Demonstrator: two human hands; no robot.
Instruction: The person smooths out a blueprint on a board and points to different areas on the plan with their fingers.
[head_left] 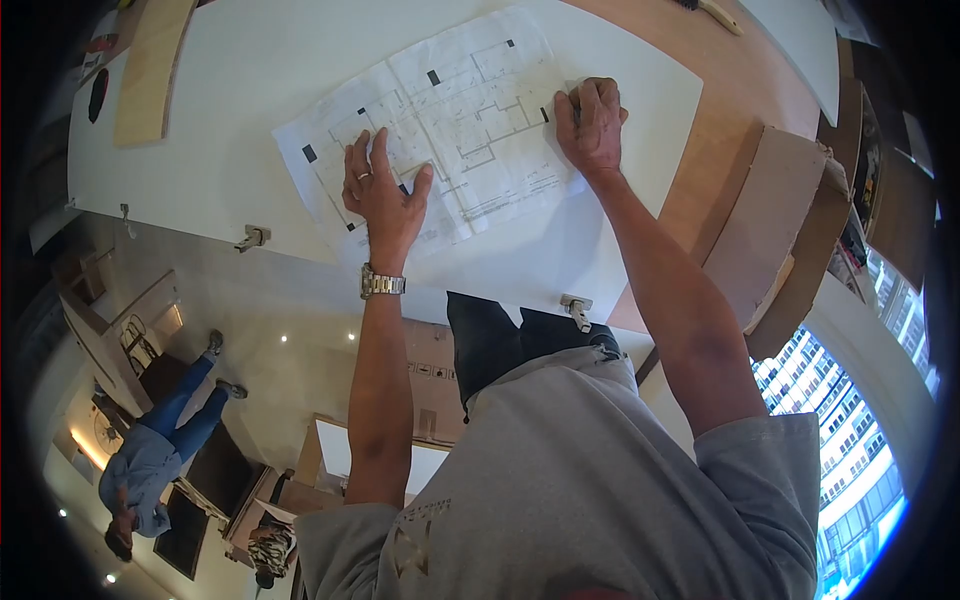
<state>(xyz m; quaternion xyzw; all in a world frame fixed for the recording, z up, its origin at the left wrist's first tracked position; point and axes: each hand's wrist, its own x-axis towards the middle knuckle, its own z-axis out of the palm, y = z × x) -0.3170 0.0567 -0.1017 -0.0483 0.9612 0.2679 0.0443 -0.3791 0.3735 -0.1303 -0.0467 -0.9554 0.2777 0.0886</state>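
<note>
A large creased paper floor plan [455, 110] lies flat on a white panel [650, 75]. My left hand [387, 200], with a ring and a metal wristwatch [383, 282], rests on the left part of the plan, fingers spread and thumb out. At the plan's right edge is my right hand [592, 130], its fingers bent and closed down. Something greyish shows at its fingertips, but I cannot make out what it is. Metal hinges [577, 311] are fixed along the panel's near edge.
A wooden strip [155, 75] lies on the panel's far left. A brush [720, 15] is at the top right, and an open cardboard box [765, 220] stands at the right. Another person [165, 430] is at the lower left. Windows [840, 420] are at the lower right.
</note>
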